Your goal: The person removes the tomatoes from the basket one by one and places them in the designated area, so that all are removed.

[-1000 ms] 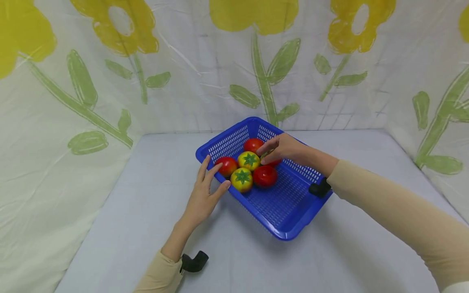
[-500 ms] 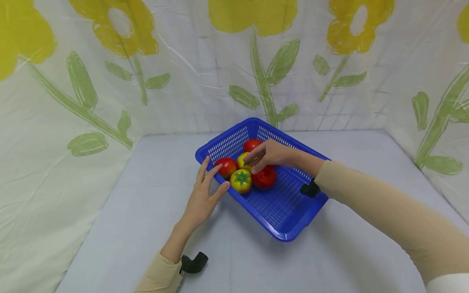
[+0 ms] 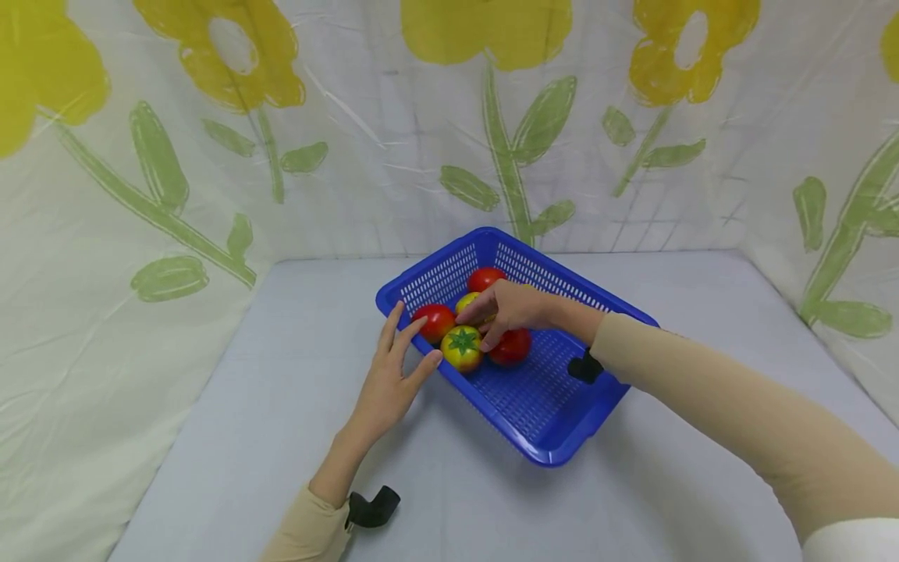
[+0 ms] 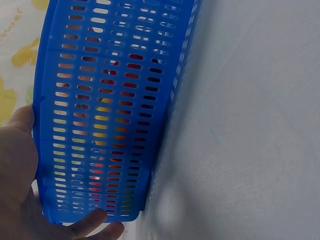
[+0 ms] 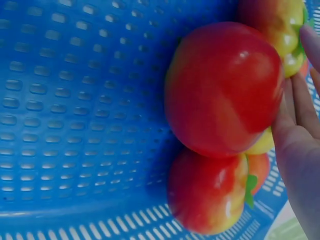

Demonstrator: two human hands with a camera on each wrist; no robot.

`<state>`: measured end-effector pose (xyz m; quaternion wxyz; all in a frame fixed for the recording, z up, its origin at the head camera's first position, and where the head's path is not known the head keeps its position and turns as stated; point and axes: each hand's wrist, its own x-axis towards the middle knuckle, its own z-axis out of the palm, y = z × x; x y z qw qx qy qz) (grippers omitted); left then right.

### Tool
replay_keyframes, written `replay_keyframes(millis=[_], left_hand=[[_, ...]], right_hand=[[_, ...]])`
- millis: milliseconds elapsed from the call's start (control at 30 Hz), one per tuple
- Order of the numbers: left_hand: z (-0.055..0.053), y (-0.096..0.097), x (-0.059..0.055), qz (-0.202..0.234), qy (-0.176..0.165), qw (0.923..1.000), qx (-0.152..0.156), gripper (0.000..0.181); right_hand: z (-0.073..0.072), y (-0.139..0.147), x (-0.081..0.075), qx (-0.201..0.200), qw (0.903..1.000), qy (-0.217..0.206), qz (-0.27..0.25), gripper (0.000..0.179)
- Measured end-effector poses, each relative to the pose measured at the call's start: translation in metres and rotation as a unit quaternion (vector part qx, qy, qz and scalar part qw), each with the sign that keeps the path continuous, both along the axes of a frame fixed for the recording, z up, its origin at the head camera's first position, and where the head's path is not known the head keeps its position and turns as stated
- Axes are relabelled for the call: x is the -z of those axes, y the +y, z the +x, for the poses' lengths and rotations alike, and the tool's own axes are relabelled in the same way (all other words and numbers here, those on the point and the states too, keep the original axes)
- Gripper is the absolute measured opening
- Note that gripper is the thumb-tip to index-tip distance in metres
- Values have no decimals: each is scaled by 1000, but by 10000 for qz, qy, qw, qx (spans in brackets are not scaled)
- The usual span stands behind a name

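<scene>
A blue slotted plastic basket (image 3: 541,394) stands at an angle on the table, with several red and yellow tomatoes at its left end. My right hand (image 3: 520,304) reaches in and curls its thumb and fingers about a yellow tomato with a green star-shaped top (image 3: 461,353). Beside that hand lies a red tomato (image 3: 513,350), its top partly covered. Another red tomato (image 3: 437,321) sits by the left rim, and one (image 3: 485,278) farther back. My left hand (image 3: 385,382) rests on the left rim with fingers spread and fairly straight; its fingers also touch the basket wall (image 4: 105,125).
The pale table (image 3: 281,375) extends around the basket. Behind it hangs a white curtain (image 3: 393,156) printed with yellow flowers. Black devices are strapped to the left wrist (image 3: 374,507) and right wrist (image 3: 585,367).
My right hand has moved left and lower, from above the back tomatoes to the yellow tomato near the left rim. My left hand and the basket stay in place.
</scene>
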<state>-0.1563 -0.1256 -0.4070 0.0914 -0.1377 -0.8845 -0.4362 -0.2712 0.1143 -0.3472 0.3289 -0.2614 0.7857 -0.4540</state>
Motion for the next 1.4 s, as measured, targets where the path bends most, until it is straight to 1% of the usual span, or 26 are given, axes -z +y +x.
replay_keyframes(millis=[67, 300, 367, 533, 900, 1033, 1167, 1267, 1400], left_hand=[[0, 0, 0, 13, 1, 10000, 3, 62], [0, 0, 0, 4, -9, 10000, -8, 63], [0, -1, 0, -12, -1, 10000, -22, 63], [0, -1, -1, -12, 10, 10000, -32, 63], [0, -2, 2, -3, 26, 10000, -6, 62], [0, -1, 2, 11, 82, 10000, 12, 62], [1, -1, 1, 6, 133, 9999, 8, 62], [1, -2, 0, -2, 115, 9999, -4, 61], [2, -2, 0, -11, 106, 9999, 21, 61]], right_hand=[[1, -1, 1, 6, 9999, 99, 89, 52], [5, -6, 7, -5, 9968, 657, 456, 51], [6, -7, 8, -4, 9958, 743, 544, 52], [7, -9, 9, -35, 9943, 843, 649, 55], [8, -10, 8, -97, 9904, 1074, 859, 53], [7, -8, 8, -233, 9885, 1130, 980, 54], [8, -8, 8, -459, 9848, 1256, 1107, 58], [8, -9, 9, -606, 9809, 1391, 1220, 61], [9, -11, 10, -657, 9750, 1561, 1437, 63]])
